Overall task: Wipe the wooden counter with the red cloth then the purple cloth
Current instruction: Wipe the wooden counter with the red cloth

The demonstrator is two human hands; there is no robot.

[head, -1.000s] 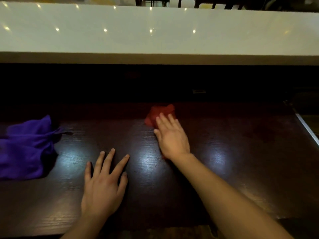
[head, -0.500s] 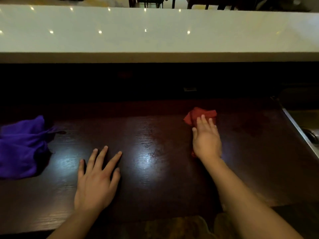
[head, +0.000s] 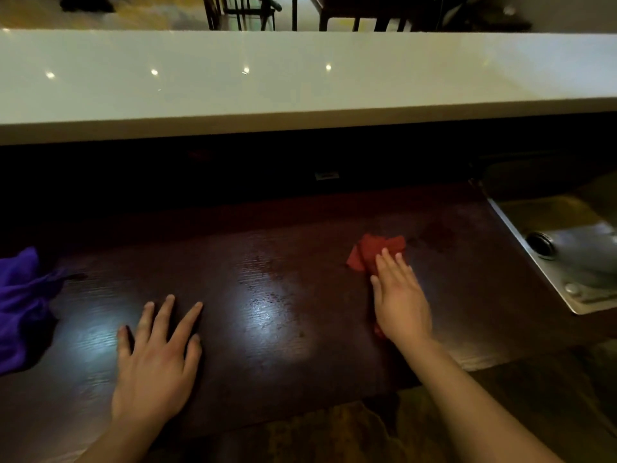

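Note:
The dark wooden counter [head: 277,315] stretches across the view. My right hand [head: 399,299] lies flat, palm down, on the red cloth [head: 370,250], which is crumpled and sticks out beyond my fingertips on the counter's right part. My left hand [head: 157,359] rests flat on the bare wood with fingers spread and holds nothing. The purple cloth [head: 20,305] lies bunched at the far left edge, apart from both hands and partly cut off by the frame.
A steel sink [head: 564,259] with a round drain is set into the counter at the right. A raised white bar top [head: 300,81] runs along the back, with chairs beyond it. The counter's front edge lies near my forearms.
My right hand has slid the red cloth to the right across the counter, from the middle toward the sink. My left hand has stayed flat in place.

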